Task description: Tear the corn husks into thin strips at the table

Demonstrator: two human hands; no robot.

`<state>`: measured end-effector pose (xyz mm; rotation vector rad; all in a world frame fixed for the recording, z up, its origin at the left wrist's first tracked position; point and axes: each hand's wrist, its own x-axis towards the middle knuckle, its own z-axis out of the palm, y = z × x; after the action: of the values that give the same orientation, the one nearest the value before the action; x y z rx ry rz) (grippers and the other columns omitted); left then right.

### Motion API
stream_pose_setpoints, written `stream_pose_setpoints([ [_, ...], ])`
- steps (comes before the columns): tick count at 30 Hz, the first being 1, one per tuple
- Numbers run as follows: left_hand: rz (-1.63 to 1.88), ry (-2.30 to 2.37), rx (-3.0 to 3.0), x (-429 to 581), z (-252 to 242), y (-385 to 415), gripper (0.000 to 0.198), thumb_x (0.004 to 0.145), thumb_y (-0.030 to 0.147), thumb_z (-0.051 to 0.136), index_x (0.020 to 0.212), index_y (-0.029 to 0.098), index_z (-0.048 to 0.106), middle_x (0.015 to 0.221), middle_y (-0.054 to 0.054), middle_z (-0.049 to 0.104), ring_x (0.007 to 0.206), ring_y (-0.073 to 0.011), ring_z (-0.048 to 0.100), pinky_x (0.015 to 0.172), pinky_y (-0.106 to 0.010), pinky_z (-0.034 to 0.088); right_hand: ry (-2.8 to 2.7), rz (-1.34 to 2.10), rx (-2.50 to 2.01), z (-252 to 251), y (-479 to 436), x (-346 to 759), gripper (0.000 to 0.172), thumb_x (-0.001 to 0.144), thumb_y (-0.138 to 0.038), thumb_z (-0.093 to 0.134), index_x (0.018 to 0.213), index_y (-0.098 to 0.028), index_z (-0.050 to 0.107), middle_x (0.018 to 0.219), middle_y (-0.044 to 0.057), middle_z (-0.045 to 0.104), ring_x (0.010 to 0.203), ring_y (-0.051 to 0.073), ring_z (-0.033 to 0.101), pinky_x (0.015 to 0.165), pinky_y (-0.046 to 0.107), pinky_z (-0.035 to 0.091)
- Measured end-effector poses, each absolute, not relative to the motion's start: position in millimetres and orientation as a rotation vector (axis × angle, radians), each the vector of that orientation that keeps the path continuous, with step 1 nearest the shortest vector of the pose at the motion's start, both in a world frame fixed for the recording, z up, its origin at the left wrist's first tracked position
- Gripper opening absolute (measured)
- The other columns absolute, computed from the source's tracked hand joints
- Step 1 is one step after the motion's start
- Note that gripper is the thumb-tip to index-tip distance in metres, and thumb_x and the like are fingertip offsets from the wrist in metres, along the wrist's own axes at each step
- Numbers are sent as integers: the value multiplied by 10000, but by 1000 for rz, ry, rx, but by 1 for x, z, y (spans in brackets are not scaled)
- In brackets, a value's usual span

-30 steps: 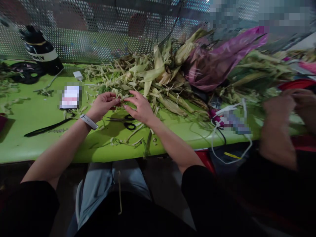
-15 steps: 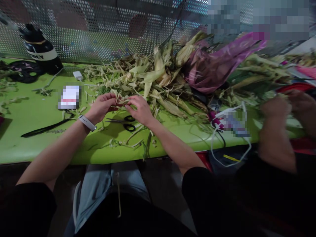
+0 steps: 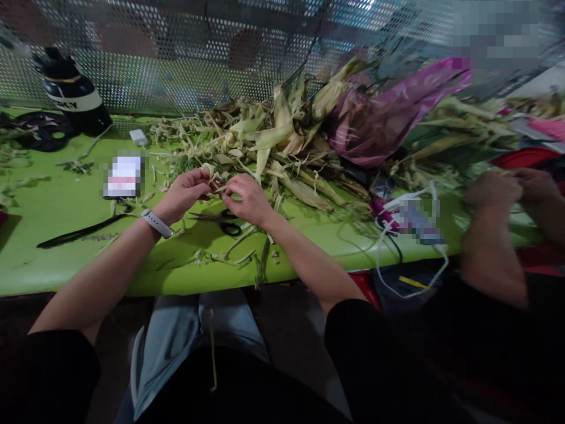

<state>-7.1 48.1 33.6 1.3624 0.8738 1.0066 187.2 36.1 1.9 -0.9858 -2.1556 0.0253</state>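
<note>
Both my hands meet over the green table, their fingers pinching a pale strip of corn husk [image 3: 216, 187]. My left hand [image 3: 190, 189] is closed on its left end, a white watch band on that wrist. My right hand [image 3: 246, 195] is closed on the other end, the thumb close to the left fingertips. Just below them lies a pair of scissors [image 3: 227, 221] with black handles. A heap of corn husks [image 3: 265, 138], pale and brownish, spreads behind my hands. Cut scraps [image 3: 220, 257] are scattered near the table's front edge.
A phone [image 3: 123, 176] and a black strap [image 3: 82, 231] lie to the left. Behind them stand a white charger [image 3: 138, 138] and a dark bottle [image 3: 75, 94]. A purple plastic bag [image 3: 375, 123] rests on the heap. White cables [image 3: 380, 259] and a co-worker's hands [image 3: 498, 189] are at right.
My fingers have shifted slightly on the husk strip, and my right hand's grip has moved a little down and left. The co-worker's hands have moved slightly as well.
</note>
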Motion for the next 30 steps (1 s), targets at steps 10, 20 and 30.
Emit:
stream_pose_setpoints([
  [10,980,791,1452,-9,34,47,154,716,194,762,827,140,670,792,-17,711,703,-108,643,660,-223,493,-2146,182,-1007,-1,39,187,380,991,-493,381,793,-204,528,796,52,574,768,186,523,724,326,442],
  [20,1088,949,1185,-12,23,62,352,651,270,872,875,120,647,771,-32,733,687,-136,707,694,-264,568,-2105,-151,-1089,7,33,184,315,986,-422,464,870,-194,649,1355,138,536,1282,300,461,1096,518,370],
  [30,860,830,1657,-10,31,49,278,722,325,797,891,128,697,754,-47,726,702,-151,687,652,-264,537,-1913,4,-992,4,36,182,352,1009,-481,385,879,-214,573,958,96,645,950,206,602,892,382,495],
])
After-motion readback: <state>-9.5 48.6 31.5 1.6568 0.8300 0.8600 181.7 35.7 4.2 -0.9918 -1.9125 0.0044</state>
